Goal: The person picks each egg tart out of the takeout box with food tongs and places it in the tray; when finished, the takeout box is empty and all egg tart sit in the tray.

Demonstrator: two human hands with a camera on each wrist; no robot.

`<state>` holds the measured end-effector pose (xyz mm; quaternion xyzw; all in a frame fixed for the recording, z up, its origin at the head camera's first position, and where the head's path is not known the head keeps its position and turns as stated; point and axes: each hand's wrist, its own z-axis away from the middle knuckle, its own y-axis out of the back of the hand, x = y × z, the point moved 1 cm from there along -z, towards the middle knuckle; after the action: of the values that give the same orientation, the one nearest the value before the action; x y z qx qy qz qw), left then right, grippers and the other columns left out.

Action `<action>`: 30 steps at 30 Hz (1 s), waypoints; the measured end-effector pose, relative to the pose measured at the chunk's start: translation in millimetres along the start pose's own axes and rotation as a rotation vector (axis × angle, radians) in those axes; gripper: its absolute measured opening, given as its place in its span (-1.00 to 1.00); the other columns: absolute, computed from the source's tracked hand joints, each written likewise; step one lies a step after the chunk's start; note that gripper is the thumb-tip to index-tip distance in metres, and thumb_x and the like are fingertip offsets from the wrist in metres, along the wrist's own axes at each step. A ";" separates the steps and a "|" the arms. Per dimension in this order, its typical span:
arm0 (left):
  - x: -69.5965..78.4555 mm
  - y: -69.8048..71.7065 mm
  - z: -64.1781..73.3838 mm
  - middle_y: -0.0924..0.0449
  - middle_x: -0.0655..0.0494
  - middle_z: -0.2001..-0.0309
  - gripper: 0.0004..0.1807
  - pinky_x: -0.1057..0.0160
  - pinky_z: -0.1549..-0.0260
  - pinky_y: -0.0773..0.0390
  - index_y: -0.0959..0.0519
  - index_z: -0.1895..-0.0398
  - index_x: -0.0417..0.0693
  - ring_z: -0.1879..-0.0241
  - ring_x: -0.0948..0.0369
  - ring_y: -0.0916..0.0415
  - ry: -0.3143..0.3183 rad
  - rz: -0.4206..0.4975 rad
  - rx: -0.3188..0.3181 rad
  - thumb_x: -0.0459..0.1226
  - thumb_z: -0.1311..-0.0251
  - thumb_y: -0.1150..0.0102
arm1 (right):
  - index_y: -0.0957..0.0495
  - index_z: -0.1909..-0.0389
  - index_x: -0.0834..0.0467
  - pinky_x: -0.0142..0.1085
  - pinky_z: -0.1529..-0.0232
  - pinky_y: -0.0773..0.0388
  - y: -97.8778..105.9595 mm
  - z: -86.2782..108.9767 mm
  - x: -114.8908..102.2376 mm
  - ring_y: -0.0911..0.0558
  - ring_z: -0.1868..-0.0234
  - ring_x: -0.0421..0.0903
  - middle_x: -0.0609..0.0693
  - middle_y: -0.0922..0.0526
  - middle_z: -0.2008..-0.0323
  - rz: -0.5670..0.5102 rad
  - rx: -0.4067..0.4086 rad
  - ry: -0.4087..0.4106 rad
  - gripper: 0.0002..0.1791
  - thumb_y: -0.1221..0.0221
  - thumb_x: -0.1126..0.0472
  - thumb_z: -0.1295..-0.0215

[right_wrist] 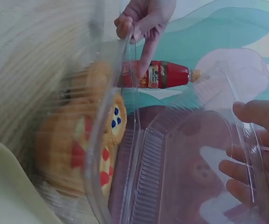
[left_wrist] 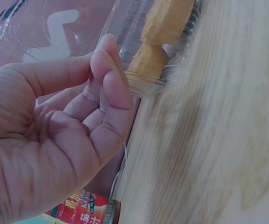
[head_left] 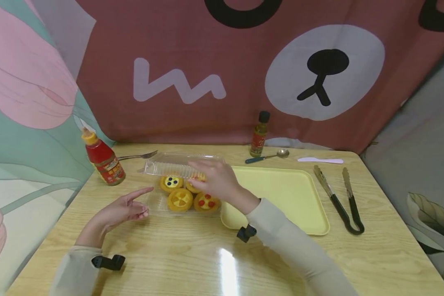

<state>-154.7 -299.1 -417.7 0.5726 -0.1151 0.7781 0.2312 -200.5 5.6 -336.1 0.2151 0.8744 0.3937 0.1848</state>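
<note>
A clear plastic box (head_left: 156, 202) sits left of centre on the table, its lid (head_left: 164, 166) raised on the far side. Inside lie several round egg tarts (head_left: 180, 200), topped with red pieces, dark blue dots or yellow wedges. My right hand (head_left: 220, 179) holds the lid's edge; in the right wrist view the thumb lies in front and the fingers (right_wrist: 239, 172) show through the clear plastic. My left hand (head_left: 120, 211) is beside the box's left side, index finger extended towards it, the other fingers loosely bent, nothing held.
A ketchup bottle (head_left: 105, 162) stands at the left, a fork (head_left: 138, 156) behind it. A yellow tray (head_left: 277, 197) lies right of the box, with black-handled tongs (head_left: 342, 205) beyond. Along the back are a small sauce bottle (head_left: 259, 137), a spoon (head_left: 268, 157) and a pale knife (head_left: 320, 160).
</note>
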 end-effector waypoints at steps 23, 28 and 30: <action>0.4 -4.0 2.0 -0.57 0.01 0.35 -0.22 0.28 0.23 -0.55 0.19 -0.46 -0.29 0.31 0.23 -0.52 -0.055 0.010 -0.011 -0.41 -0.32 0.00 | -0.61 0.02 0.27 -0.25 -0.12 -0.42 14.1 14.9 46.8 -0.50 -0.14 -0.02 0.13 -0.56 -0.07 -0.432 0.234 -0.138 -0.65 -0.31 0.34 -0.13; -0.7 -2.8 0.8 -0.58 -0.01 0.33 -0.22 0.25 0.22 -0.55 0.19 -0.47 -0.26 0.29 0.22 -0.52 -0.043 0.007 -0.012 -0.39 -0.32 -0.01 | -0.51 -0.10 0.33 -0.17 -0.19 -0.36 13.4 20.1 58.3 -0.43 -0.20 0.03 0.18 -0.48 -0.16 -0.579 0.283 -0.290 -0.58 -0.24 0.39 -0.19; -0.7 -2.0 0.9 -0.58 -0.03 0.33 -0.22 0.25 0.21 -0.55 0.18 -0.48 -0.25 0.29 0.22 -0.51 -0.038 0.001 -0.009 -0.40 -0.32 0.00 | -0.43 -0.18 0.35 -0.12 -0.21 -0.33 11.1 20.9 63.2 -0.40 -0.23 0.07 0.21 -0.43 -0.20 -0.652 0.289 -0.339 -0.51 -0.22 0.42 -0.20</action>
<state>-152.8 -298.0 -418.2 0.5861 -0.1235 0.7667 0.2311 -240.7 57.9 -350.3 0.0120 0.9003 0.1463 0.4098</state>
